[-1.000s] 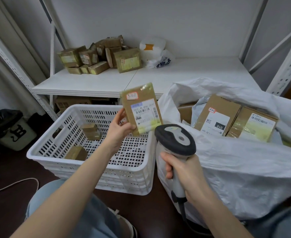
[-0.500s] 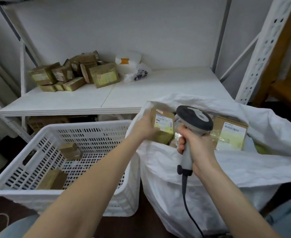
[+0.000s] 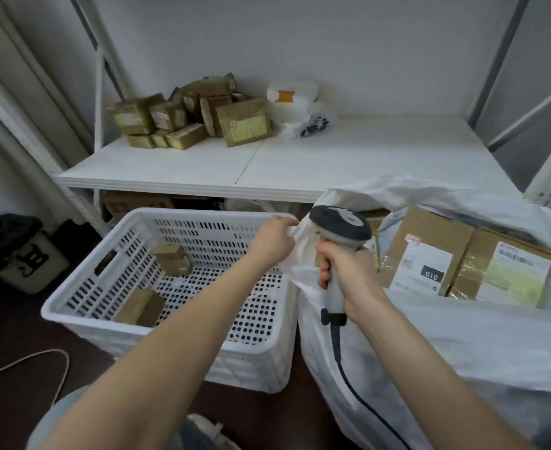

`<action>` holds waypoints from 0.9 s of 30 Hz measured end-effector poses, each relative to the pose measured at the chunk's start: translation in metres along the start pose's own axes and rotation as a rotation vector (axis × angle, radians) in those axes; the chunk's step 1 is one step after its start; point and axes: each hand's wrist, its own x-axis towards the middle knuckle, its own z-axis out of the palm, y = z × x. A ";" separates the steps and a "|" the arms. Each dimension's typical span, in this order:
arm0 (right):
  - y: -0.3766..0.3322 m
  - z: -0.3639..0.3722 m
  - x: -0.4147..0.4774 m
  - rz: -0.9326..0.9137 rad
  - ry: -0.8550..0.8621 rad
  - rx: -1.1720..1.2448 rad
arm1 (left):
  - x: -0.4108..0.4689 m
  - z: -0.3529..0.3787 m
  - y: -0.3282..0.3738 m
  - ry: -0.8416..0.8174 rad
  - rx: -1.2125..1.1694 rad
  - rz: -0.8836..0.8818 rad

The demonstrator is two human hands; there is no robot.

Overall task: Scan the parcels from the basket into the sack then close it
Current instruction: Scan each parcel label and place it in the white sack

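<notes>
1. left hand (image 3: 272, 241) at the basket (image 3: 72, 308) far right corner, fingers curled, pinching the sack (image 3: 462, 345) edge there.
2. right hand (image 3: 347, 277) just right of the basket, clenched round the scanner (image 3: 340, 224) handle, with the scanner head above it.
3. two parcels (image 3: 171, 259) lie in the basket's left half (open floor shows across its right half).
4. sack touches the basket's right wall, mouth open, boxes (image 3: 426, 254) inside.
5. shelf (image 3: 332, 157) behind the basket, box pile (image 3: 196, 115) at its left end.

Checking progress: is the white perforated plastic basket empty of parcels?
No, brown taped cardboard parcels lie on the perforated floor of the basket.
</notes>
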 end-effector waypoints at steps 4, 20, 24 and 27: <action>0.023 0.055 0.016 0.041 -0.113 -0.078 | -0.016 -0.012 -0.065 -0.002 0.026 -0.163; 0.176 0.254 0.150 0.421 -0.296 -0.231 | -0.001 0.011 -0.350 -0.210 0.096 -0.760; 0.214 0.267 0.176 0.542 -0.358 -0.243 | 0.005 0.031 -0.420 -0.255 0.069 -0.906; 0.238 0.269 0.190 0.609 -0.357 -0.244 | 0.007 0.046 -0.459 -0.247 0.072 -0.985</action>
